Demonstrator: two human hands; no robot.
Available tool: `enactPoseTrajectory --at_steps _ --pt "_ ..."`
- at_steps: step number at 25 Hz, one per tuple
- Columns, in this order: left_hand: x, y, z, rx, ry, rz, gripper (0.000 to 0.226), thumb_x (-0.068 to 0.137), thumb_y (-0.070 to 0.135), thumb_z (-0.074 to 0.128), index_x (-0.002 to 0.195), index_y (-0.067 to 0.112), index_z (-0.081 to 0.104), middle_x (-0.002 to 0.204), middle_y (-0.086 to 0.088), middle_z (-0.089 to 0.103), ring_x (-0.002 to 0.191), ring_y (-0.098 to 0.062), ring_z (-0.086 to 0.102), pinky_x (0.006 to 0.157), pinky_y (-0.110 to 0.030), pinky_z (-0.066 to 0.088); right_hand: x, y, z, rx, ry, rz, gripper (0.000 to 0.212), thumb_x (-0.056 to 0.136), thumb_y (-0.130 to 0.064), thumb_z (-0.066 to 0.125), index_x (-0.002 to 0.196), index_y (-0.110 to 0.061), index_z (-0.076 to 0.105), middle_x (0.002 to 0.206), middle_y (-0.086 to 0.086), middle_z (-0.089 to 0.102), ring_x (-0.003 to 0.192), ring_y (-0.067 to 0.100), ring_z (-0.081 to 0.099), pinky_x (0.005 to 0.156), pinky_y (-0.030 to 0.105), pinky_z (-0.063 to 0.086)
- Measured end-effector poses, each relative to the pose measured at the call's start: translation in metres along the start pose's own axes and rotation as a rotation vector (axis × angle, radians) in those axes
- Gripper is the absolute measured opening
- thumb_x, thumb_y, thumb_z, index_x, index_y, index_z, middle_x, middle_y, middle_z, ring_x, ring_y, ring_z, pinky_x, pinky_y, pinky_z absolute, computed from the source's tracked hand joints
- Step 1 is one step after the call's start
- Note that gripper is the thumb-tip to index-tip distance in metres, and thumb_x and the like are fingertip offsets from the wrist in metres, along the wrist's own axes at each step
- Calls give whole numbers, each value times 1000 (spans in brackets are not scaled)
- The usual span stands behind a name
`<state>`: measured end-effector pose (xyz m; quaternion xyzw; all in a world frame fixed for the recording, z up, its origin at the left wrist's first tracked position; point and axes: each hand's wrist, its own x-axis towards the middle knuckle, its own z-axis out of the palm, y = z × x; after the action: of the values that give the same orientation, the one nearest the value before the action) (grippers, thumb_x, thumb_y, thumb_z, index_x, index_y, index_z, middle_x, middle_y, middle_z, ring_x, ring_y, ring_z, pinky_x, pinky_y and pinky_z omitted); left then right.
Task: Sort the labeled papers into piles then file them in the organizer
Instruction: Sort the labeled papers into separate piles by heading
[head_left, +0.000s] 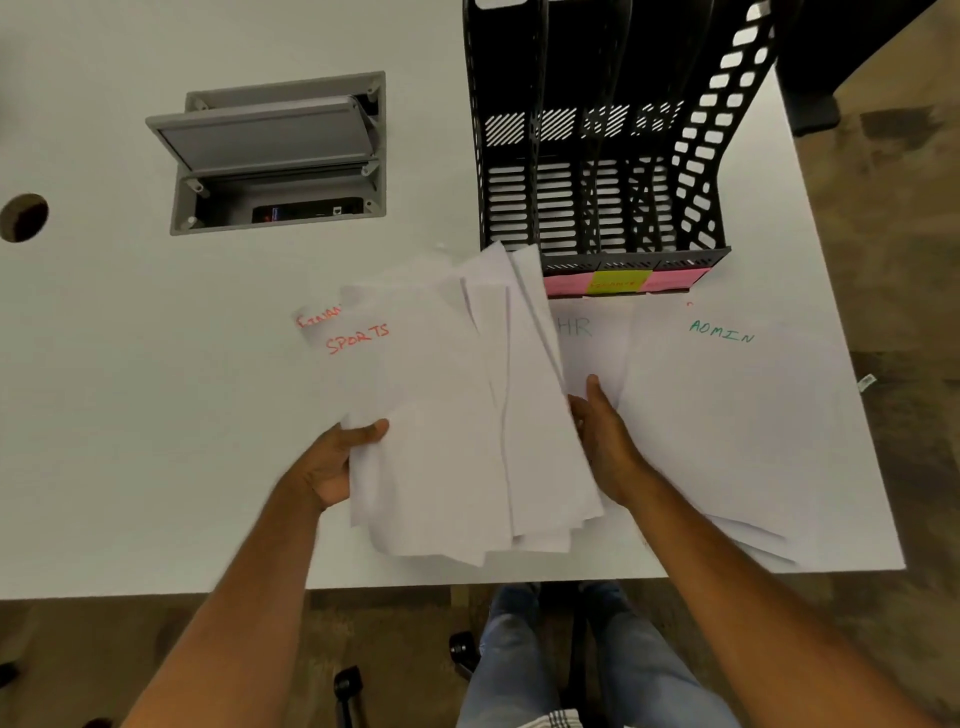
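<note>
My left hand (332, 462) grips the left edge of a fanned stack of white papers (447, 415) held above the table; its top sheet reads SPORTS in red. My right hand (602, 436) presses against the stack's right edge. A sheet marked FINAN in red (317, 317) peeks out behind the stack. On the table lie an HR sheet (587, 338) and a pile topped by ADMIN in green (727, 415). The black slotted organizer (597, 156) stands behind, with pink and yellow labels (623, 283) on its front.
A grey cable box with its lid open (275, 150) is set into the white table (130, 364). A round cable hole (23, 217) sits at far left. The table's right edge runs close to the ADMIN pile. My legs and a chair base show below.
</note>
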<state>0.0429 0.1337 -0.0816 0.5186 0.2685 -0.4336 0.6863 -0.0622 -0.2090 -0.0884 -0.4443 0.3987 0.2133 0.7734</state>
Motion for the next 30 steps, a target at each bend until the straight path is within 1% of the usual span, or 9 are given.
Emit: enactPoseTrajectory --at_steps 3,6,11,13,16,21,24,27,30 --pt "13 -26 35 91 -71 -76 63 68 12 90 127 10 69 124 -18 72 109 -35 71 86 -48 60 -5 -12 -9 112 -24 -21 87 64 -91 52 120 -27 69 110 2 74 98 20 71 86 36 55" --pt "21 -41 57 131 -68 -101 53 80 7 79 131 9 65 125 -19 71 109 -34 72 88 -49 60 -4 -17 -21 -115 54 -96 64 74 -66 69 127 -32 59 110 -17 73 104 3 67 78 19 55" --pt "23 -48 88 -10 -126 -139 74 57 24 98 124 10 71 121 -16 73 105 -31 73 85 -45 61 -5 -3 -33 -183 -75 -4 62 68 -41 88 122 -22 65 112 0 75 102 16 71 77 28 59" --pt "26 -53 106 60 -67 -117 58 75 23 87 128 9 67 123 -18 72 111 -35 70 95 -50 57 -4 4 -30 -265 -33 -53 44 74 -34 86 113 -27 66 108 -4 76 93 8 72 69 20 57" --pt "36 -59 125 139 94 20 44 91 15 72 133 3 62 124 -18 72 114 -38 68 101 -52 53 0 7 -34 -317 200 -229 32 84 -24 79 114 -26 68 113 0 74 92 11 72 73 22 57" --pt "52 -66 150 460 392 279 29 89 21 74 114 9 67 108 -8 72 104 -36 70 79 -34 59 2 2 -47 -730 500 -415 45 85 -18 75 125 -14 55 121 5 59 105 20 56 84 27 46" --pt "62 -70 156 848 672 369 41 89 28 73 114 -4 67 128 -23 62 122 -43 56 101 -49 50 -5 -1 -79 -770 780 -520 46 86 -20 74 128 -15 54 132 12 52 119 28 50 88 31 46" --pt "67 -66 159 806 685 338 39 87 26 74 110 -5 67 124 -23 64 115 -44 60 98 -54 53 -15 -1 -132 -784 1114 -400 65 84 -40 73 137 -15 43 143 15 45 130 37 41 100 52 44" --pt "67 -58 165 657 581 298 36 88 20 74 119 1 65 118 -18 69 103 -38 68 91 -52 59 -21 -1 -174 -655 1249 -124 97 77 -59 74 148 -12 29 153 17 33 137 41 33 107 61 36"
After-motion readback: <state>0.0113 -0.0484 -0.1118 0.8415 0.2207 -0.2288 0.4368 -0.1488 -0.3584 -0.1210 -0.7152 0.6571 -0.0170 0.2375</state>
